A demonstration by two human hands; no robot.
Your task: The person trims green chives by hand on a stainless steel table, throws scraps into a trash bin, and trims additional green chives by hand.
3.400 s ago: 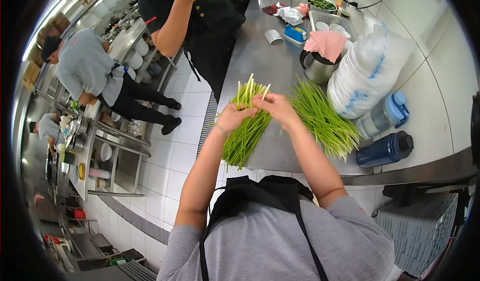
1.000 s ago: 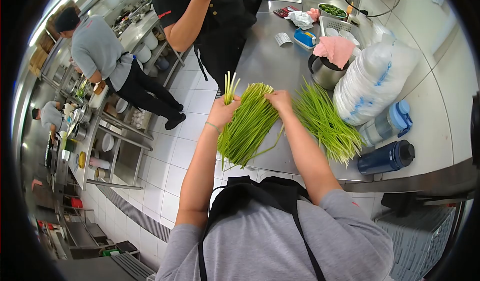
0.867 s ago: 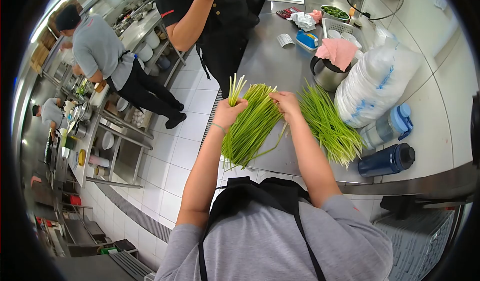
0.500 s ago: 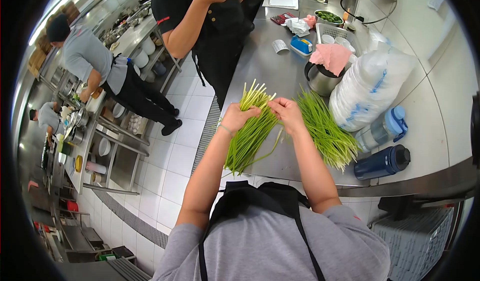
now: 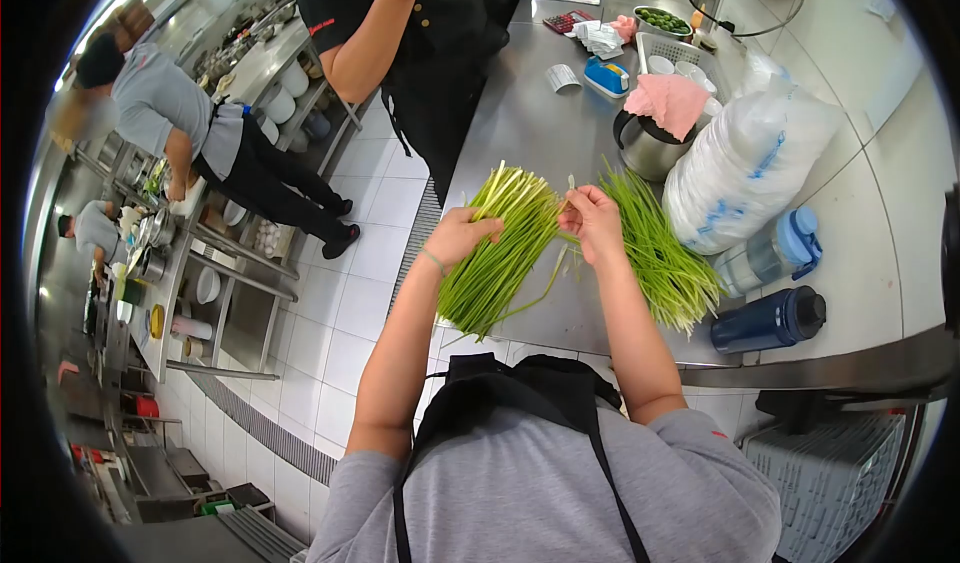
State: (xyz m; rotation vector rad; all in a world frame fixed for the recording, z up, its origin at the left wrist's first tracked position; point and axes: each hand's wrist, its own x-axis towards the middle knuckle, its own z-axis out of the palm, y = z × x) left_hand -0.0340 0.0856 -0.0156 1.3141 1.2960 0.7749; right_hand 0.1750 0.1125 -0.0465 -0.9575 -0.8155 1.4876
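Observation:
A bundle of long green chives (image 5: 497,263) lies on the steel counter, pale cut ends pointing away from me. My left hand (image 5: 463,237) grips its left edge, with the thumb over the stems and the other fingers partly hidden. Just right of the bundle, my right hand (image 5: 592,223) is closed in a pinch. A thin pale strip sticks up at its fingertips, seemingly a bit of chive. A second pile of chives (image 5: 660,253) lies to the right, partly behind my right hand. Loose strands rest between the two piles.
A navy bottle (image 5: 768,320), a clear bottle with a blue lid (image 5: 775,253), bagged white containers (image 5: 750,168) and a steel jug (image 5: 650,148) under a pink cloth (image 5: 668,103) line the right side. A person in black (image 5: 420,63) stands across the counter's left edge.
The left bundle now lies flatter and more spread, its ends less fanned. My right hand has moved slightly right, away from the stems. The view has shifted a little.

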